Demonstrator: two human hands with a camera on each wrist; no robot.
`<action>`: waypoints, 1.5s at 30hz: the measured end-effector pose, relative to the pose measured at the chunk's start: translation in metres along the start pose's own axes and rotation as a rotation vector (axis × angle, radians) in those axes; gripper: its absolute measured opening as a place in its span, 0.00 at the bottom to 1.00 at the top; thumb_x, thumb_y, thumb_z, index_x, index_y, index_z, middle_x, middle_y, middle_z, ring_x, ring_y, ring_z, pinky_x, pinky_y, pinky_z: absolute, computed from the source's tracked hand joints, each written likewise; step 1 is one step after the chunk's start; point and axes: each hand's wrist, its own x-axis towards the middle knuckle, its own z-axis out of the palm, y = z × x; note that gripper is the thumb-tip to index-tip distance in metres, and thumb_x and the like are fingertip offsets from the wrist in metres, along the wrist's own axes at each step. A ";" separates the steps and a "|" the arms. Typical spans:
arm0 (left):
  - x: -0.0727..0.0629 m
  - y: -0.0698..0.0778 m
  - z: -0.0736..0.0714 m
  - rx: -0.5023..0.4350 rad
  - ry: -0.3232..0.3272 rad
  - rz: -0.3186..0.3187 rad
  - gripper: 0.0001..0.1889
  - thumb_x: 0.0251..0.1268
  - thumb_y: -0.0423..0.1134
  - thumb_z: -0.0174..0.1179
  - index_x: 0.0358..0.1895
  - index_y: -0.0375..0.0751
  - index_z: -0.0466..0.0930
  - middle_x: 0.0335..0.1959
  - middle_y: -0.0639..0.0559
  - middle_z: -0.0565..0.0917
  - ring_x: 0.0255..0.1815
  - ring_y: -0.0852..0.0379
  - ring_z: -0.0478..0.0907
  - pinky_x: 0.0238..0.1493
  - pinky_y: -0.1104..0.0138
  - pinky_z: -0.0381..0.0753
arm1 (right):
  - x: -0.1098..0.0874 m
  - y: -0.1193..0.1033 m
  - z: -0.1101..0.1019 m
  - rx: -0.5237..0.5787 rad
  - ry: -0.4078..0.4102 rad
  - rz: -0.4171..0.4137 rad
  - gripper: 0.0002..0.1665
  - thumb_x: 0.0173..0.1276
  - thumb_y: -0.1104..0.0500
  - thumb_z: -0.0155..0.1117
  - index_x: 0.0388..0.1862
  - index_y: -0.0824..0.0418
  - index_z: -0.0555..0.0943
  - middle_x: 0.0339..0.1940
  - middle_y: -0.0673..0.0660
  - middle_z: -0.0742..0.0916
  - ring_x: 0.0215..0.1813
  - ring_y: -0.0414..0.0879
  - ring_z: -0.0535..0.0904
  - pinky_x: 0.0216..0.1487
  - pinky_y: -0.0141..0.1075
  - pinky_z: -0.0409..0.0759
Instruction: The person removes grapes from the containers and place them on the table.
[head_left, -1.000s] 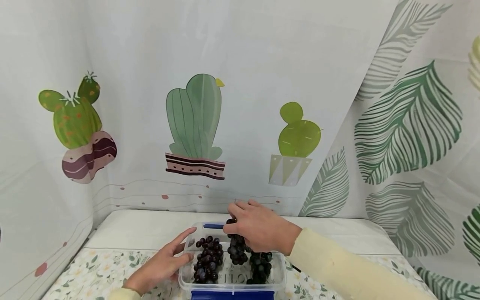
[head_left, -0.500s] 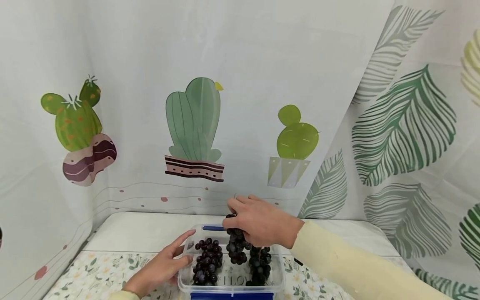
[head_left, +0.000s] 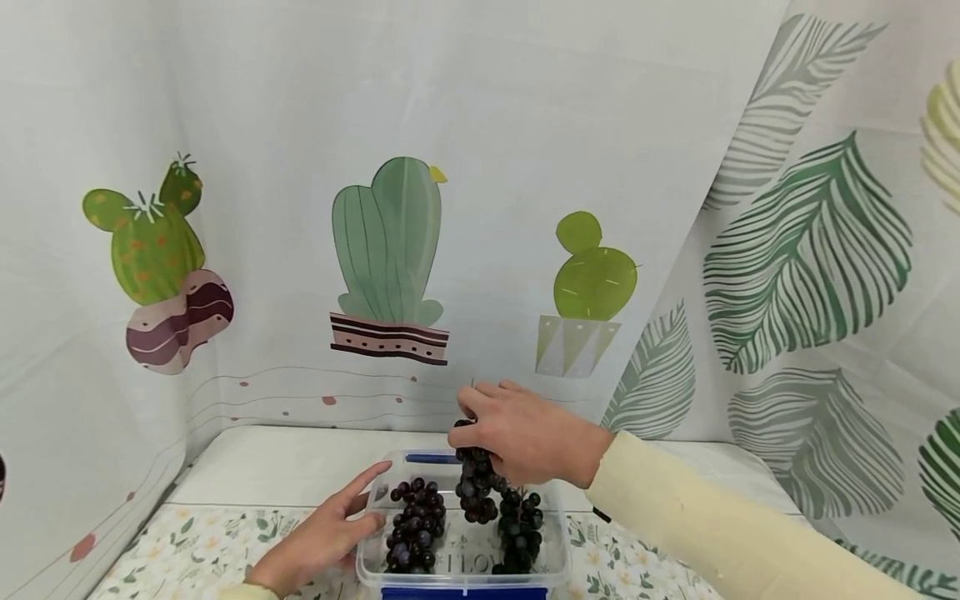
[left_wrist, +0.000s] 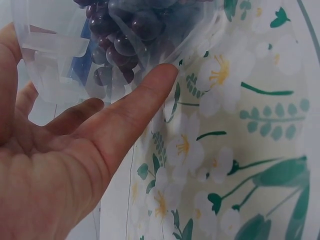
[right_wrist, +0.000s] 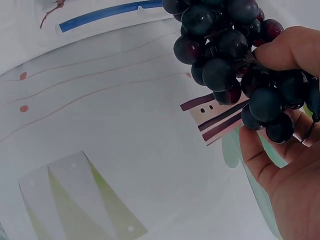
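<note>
My right hand (head_left: 525,433) pinches a bunch of dark grapes (head_left: 477,487) near its top. The bunch hangs over the middle of a clear plastic box (head_left: 558,533). The right wrist view shows thumb and fingers of that hand on either side of the grapes (right_wrist: 225,55). Inside the box, a second grape bunch (head_left: 414,525) lies along the left and a third bunch (head_left: 520,533) along the right. My left hand (head_left: 326,527) touches the box's left side with its fingers stretched out. Its straight thumb (left_wrist: 150,92) lies against the clear wall in the left wrist view.
Blue clips mark the box's front (head_left: 465,593) and back (head_left: 431,457). A flowered cloth (head_left: 202,537) covers the table's near part, with a plain white strip (head_left: 300,467) behind it. A cactus-printed curtain (head_left: 487,275) stands close behind the table.
My right hand has risen a little with the grape bunch, which hangs slightly higher over the box. The left hand keeps its place at the box's side.
</note>
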 end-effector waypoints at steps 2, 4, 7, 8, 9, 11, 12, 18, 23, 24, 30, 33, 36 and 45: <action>0.000 0.000 0.000 0.003 0.009 0.000 0.39 0.79 0.43 0.56 0.86 0.63 0.47 0.79 0.12 0.43 0.42 0.47 0.83 0.26 0.58 0.79 | 0.000 0.002 -0.002 0.001 0.013 0.000 0.19 0.64 0.63 0.72 0.49 0.42 0.83 0.42 0.49 0.75 0.39 0.44 0.63 0.40 0.36 0.64; 0.001 -0.001 0.000 0.009 0.018 -0.001 0.39 0.79 0.43 0.56 0.86 0.62 0.48 0.79 0.12 0.43 0.53 0.43 0.83 0.27 0.57 0.80 | 0.001 0.004 -0.003 -0.002 0.029 -0.002 0.20 0.64 0.64 0.72 0.49 0.42 0.83 0.41 0.49 0.75 0.39 0.44 0.64 0.39 0.36 0.64; 0.001 -0.001 -0.001 0.015 0.026 -0.008 0.39 0.79 0.43 0.56 0.86 0.63 0.48 0.79 0.13 0.44 0.61 0.37 0.81 0.28 0.54 0.82 | 0.002 0.006 -0.006 -0.011 0.047 -0.004 0.20 0.64 0.64 0.71 0.49 0.41 0.83 0.41 0.49 0.76 0.38 0.44 0.64 0.39 0.36 0.64; 0.001 -0.001 -0.001 0.014 0.029 -0.009 0.39 0.79 0.43 0.56 0.86 0.62 0.48 0.79 0.13 0.44 0.65 0.34 0.79 0.30 0.53 0.83 | 0.003 0.007 -0.007 -0.014 0.054 -0.004 0.21 0.64 0.64 0.71 0.49 0.41 0.83 0.40 0.49 0.76 0.38 0.44 0.65 0.39 0.36 0.64; 0.001 -0.001 -0.001 0.012 0.027 -0.013 0.39 0.79 0.43 0.56 0.86 0.62 0.48 0.79 0.13 0.44 0.65 0.33 0.79 0.30 0.53 0.83 | 0.003 0.008 -0.008 -0.018 0.057 -0.006 0.21 0.64 0.64 0.70 0.50 0.40 0.84 0.41 0.49 0.77 0.37 0.44 0.65 0.39 0.35 0.65; 0.000 0.000 -0.001 0.010 0.029 -0.016 0.39 0.79 0.43 0.56 0.86 0.62 0.48 0.79 0.12 0.44 0.67 0.29 0.76 0.32 0.52 0.85 | 0.004 0.009 -0.009 -0.024 0.066 -0.010 0.20 0.65 0.64 0.70 0.49 0.40 0.84 0.40 0.49 0.77 0.37 0.44 0.65 0.38 0.35 0.65; 0.000 0.000 0.000 0.009 0.028 -0.020 0.39 0.79 0.43 0.56 0.86 0.62 0.49 0.79 0.12 0.44 0.60 0.31 0.81 0.31 0.53 0.84 | 0.005 0.010 -0.010 -0.022 0.068 -0.011 0.20 0.65 0.64 0.70 0.49 0.40 0.84 0.40 0.49 0.77 0.37 0.44 0.65 0.38 0.35 0.65; 0.000 0.004 0.000 0.025 0.007 -0.023 0.40 0.79 0.45 0.56 0.86 0.63 0.47 0.79 0.13 0.43 0.19 0.56 0.58 0.23 0.60 0.76 | 0.006 0.013 -0.014 -0.016 0.067 0.000 0.18 0.65 0.65 0.69 0.46 0.41 0.83 0.39 0.49 0.75 0.37 0.44 0.63 0.39 0.36 0.65; -0.001 0.004 -0.001 0.022 -0.001 -0.016 0.40 0.79 0.45 0.56 0.86 0.63 0.46 0.79 0.12 0.42 0.17 0.58 0.60 0.22 0.61 0.75 | 0.008 0.014 -0.018 -0.018 0.053 0.009 0.18 0.65 0.64 0.70 0.47 0.41 0.84 0.39 0.49 0.76 0.36 0.44 0.63 0.39 0.36 0.65; -0.001 0.004 -0.001 0.019 0.000 -0.016 0.40 0.79 0.45 0.56 0.86 0.63 0.46 0.79 0.12 0.42 0.18 0.58 0.59 0.22 0.61 0.75 | 0.008 0.015 -0.018 -0.017 0.050 0.011 0.18 0.65 0.65 0.70 0.47 0.41 0.84 0.39 0.49 0.76 0.36 0.44 0.64 0.39 0.36 0.65; 0.001 0.003 0.001 0.029 0.007 -0.015 0.39 0.79 0.45 0.56 0.86 0.64 0.47 0.79 0.13 0.44 0.18 0.57 0.57 0.23 0.60 0.75 | 0.009 0.017 -0.020 0.019 0.039 0.007 0.19 0.66 0.67 0.68 0.47 0.42 0.84 0.39 0.49 0.75 0.37 0.44 0.63 0.39 0.36 0.63; 0.002 0.003 0.001 0.045 0.008 -0.013 0.39 0.79 0.45 0.56 0.86 0.65 0.47 0.79 0.13 0.45 0.17 0.57 0.59 0.23 0.60 0.76 | 0.010 0.019 -0.022 0.034 0.045 0.005 0.21 0.65 0.68 0.67 0.47 0.42 0.84 0.38 0.49 0.74 0.37 0.44 0.63 0.39 0.36 0.63; 0.003 0.002 0.001 0.047 0.011 -0.012 0.39 0.79 0.45 0.56 0.86 0.65 0.47 0.79 0.13 0.45 0.17 0.57 0.58 0.22 0.60 0.76 | 0.010 0.019 -0.025 0.035 0.042 0.007 0.21 0.65 0.68 0.67 0.48 0.42 0.84 0.38 0.49 0.74 0.37 0.44 0.63 0.39 0.36 0.63; 0.001 0.001 0.001 0.019 0.032 -0.040 0.39 0.78 0.42 0.56 0.86 0.65 0.48 0.80 0.14 0.46 0.28 0.55 0.72 0.24 0.59 0.77 | 0.007 0.022 -0.029 0.029 0.038 0.008 0.21 0.64 0.69 0.67 0.45 0.42 0.83 0.38 0.50 0.73 0.36 0.44 0.62 0.38 0.37 0.62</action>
